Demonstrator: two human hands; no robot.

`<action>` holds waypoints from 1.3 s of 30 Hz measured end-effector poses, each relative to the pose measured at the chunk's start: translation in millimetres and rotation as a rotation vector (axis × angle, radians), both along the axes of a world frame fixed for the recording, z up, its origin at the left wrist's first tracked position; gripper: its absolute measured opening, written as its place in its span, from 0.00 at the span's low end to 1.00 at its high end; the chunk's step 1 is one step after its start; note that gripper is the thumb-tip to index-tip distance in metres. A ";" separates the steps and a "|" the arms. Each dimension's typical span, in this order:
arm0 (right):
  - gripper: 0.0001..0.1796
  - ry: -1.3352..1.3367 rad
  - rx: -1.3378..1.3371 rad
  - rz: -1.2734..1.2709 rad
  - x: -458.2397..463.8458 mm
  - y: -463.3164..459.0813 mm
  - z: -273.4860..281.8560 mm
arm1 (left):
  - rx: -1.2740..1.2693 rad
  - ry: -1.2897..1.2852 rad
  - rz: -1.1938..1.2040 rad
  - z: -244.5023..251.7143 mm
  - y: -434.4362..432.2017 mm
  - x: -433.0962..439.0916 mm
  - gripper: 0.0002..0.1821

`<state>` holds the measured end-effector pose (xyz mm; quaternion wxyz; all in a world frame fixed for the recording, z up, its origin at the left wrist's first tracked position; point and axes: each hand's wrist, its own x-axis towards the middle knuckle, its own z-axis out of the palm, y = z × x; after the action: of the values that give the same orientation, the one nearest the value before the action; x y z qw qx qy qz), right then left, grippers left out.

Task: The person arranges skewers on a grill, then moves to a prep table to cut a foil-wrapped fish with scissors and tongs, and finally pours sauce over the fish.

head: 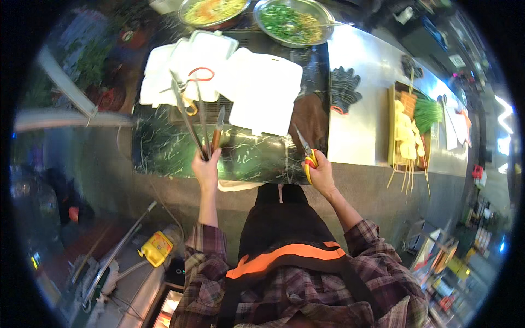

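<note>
My left hand (207, 168) is closed around a pair of long metal tongs (185, 112). A small knife (217, 133) with a brown wooden handle rises from the same grip. In my right hand (322, 174) is a pair of scissors (305, 147) with yellow and red handles, blades pointing away from me. Both hands are over the front of a dark green marbled table (176, 158). Beyond them lie opened white takeaway boxes (266, 90), several of them overlapping. Behind the tongs show a red loop (202, 74) and a yellow loop (191, 107), perhaps another tool's handles.
Metal bowls of shredded yellow food (213, 11) and chopped greens (283, 20) stand at the back. On the steel counter (365, 139) to the right are a dark knit glove (344, 88) and a tray of skewered food (406, 131). A yellow jug (156, 248) is low on the left.
</note>
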<state>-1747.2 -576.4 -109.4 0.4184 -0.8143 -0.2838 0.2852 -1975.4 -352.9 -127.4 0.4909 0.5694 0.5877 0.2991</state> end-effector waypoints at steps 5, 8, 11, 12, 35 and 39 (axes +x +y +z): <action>0.15 -0.105 -0.031 -0.145 17.5 -35.3 -7.2 | 0.241 0.238 -0.338 -2.0 63.6 110.2 0.15; 0.16 -0.093 -0.074 -0.240 32.8 -61.3 -9.8 | 0.258 0.403 -0.446 -13.6 81.0 147.4 0.15; 0.15 -0.120 -0.119 -0.342 41.6 -87.8 -9.2 | 0.227 0.510 -0.518 -21.2 85.5 160.0 0.14; 0.14 -0.126 -0.118 -0.348 41.1 -98.0 -7.2 | 0.416 0.536 -0.583 -20.1 84.7 158.4 0.14; 0.17 0.210 0.103 -0.660 37.2 -444.4 72.8 | -0.825 -0.031 -1.307 146.8 -416.7 264.3 0.10; 0.11 0.629 0.458 -0.849 68.3 -571.9 79.5 | -0.750 -0.195 -1.331 159.8 -551.0 313.2 0.11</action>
<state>-1678.9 -1148.3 -29.9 0.7263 -0.6214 0.1514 0.2519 -1662.2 -903.9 32.3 0.7770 0.5697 0.1376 -0.2296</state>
